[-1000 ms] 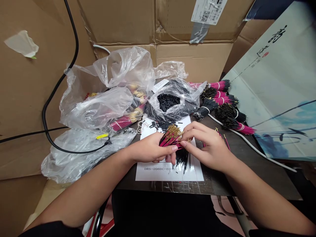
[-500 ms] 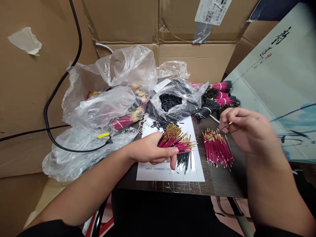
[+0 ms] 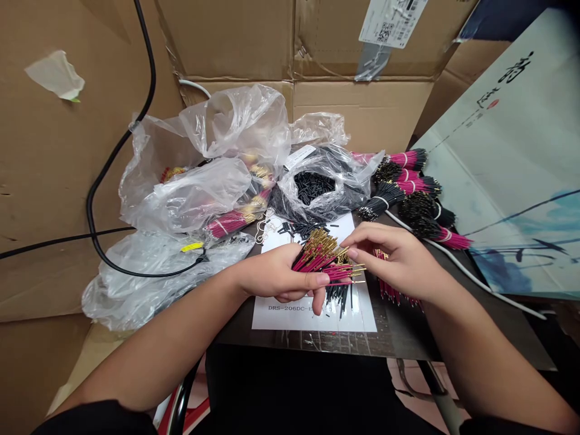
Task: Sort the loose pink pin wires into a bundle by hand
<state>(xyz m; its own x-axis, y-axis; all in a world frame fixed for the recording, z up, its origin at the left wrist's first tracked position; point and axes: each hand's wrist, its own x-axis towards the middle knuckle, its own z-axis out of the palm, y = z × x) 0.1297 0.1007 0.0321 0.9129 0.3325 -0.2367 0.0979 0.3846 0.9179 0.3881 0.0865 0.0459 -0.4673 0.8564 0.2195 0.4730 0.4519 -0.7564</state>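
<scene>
Left hand (image 3: 276,277) is clamping a full pin bundle (image 3: 324,258); right hand (image 3: 399,263), fingers seemingly pinching one pin, is covering the small sorted pile (image 3: 393,293).

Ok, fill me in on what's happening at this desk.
A person is sorting thin pink wires with gold tips. The left hand grips a fanned bunch of wires over a white sheet of paper. The right hand reaches its fingertips to the gold ends of that bunch, above a loose pile of wires lying on the dark table. Behind sit tied bundles, a clear bag of small black tubes and crumpled plastic bags, all ringed by cardboard.
</scene>
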